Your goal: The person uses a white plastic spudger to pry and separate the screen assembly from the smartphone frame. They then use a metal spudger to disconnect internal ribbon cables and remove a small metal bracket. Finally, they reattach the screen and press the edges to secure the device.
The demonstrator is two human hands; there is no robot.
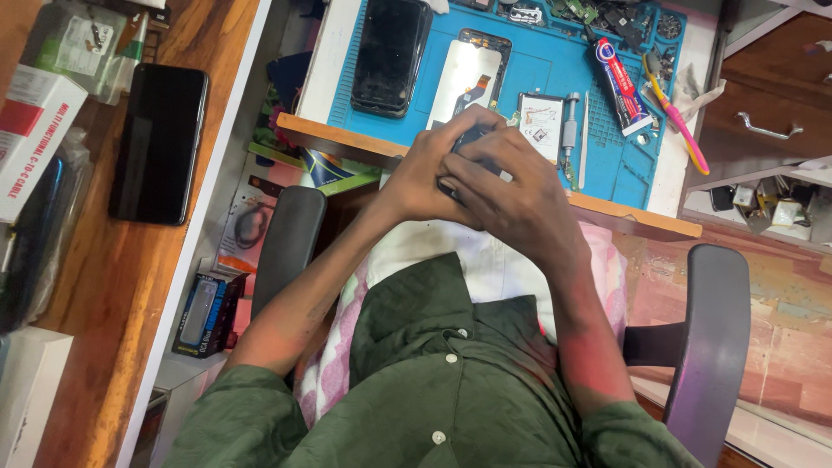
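Both my hands are clasped around a small dark phone part point(472, 139) just in front of the desk edge. My left hand point(433, 169) wraps it from the left. My right hand point(511, 195) covers it from the right, fingers folded over it. Most of the part is hidden by my fingers. Behind my hands lies a blue work mat point(537, 65) with a black phone point(390, 54), an open phone frame point(468, 74) and a small white battery-like piece point(542, 121).
On the mat lie a glue tube point(622, 85), a metal screwdriver point(570, 130), a pink and yellow toothbrush point(676, 117) and small parts. Another black phone point(159, 143) rests on the wooden shelf at left. Chair armrests point(286, 238) point(706, 329) flank my lap.
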